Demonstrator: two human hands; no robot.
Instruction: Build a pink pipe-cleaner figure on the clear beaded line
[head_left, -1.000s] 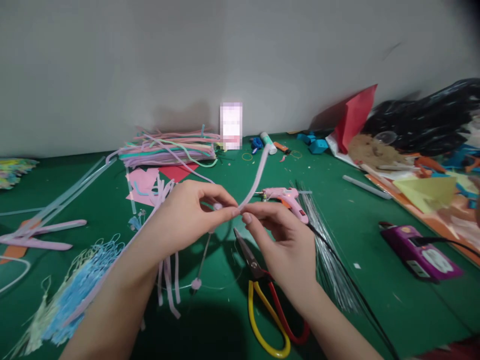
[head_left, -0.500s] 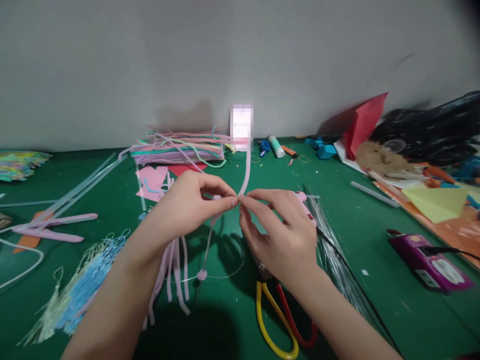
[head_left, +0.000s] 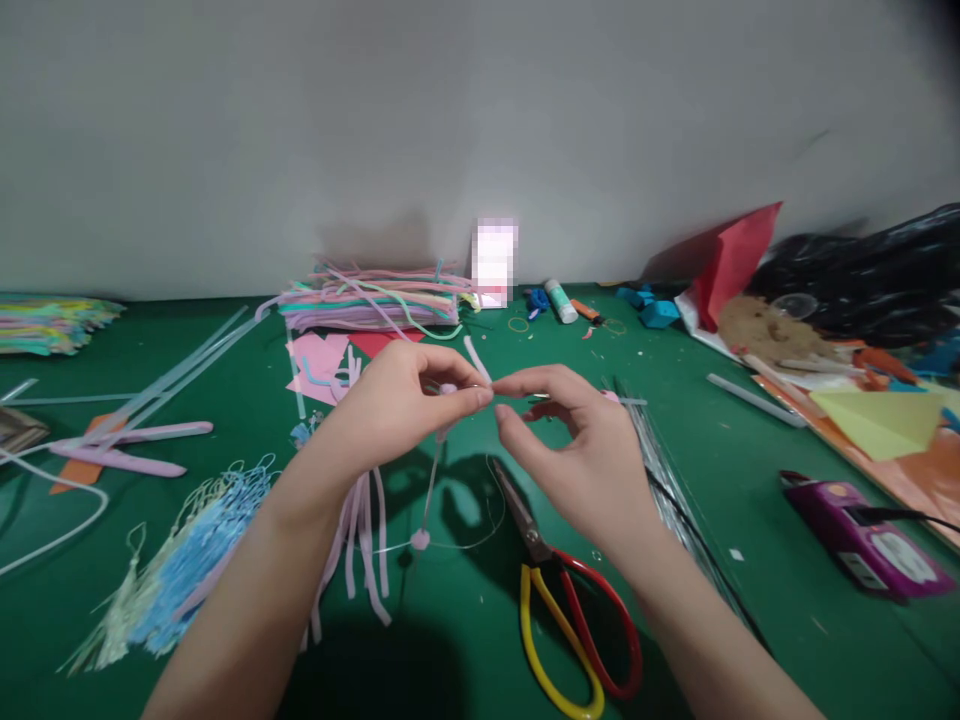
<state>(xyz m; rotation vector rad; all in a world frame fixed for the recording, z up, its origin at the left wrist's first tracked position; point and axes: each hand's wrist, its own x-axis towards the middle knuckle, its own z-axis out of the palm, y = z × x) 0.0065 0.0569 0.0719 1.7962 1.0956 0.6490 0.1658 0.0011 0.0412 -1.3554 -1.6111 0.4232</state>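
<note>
My left hand (head_left: 427, 400) pinches a pale pink pipe cleaner (head_left: 475, 358) between thumb and fingertips; a short length sticks up above them. Below the same hand hangs a thin wire (head_left: 431, 490), with a small pink fuzzy ball (head_left: 420, 540) at its lower end. Another pink bit shows behind my left fingers, partly hidden. My right hand (head_left: 577, 440) is open, thumb and index finger apart, its index fingertip at or very near the left fingertips. Under it lie scissors (head_left: 534, 545) with one yellow and one red handle.
Pink pipe cleaners (head_left: 365, 540) lie beneath my left wrist, near blue tassels (head_left: 199, 560). A bundle of coloured pipe cleaners (head_left: 375, 300) lies by the wall, beside a bright upright screen (head_left: 493, 262). Rightward are thin wires (head_left: 667, 490) and a purple device (head_left: 862, 535) with a cable.
My right thumb has parted from its index finger. The upright pink pipe cleaner now shows a much shorter length and leans left. The view has shifted slightly, uncovering the scissor blades.
</note>
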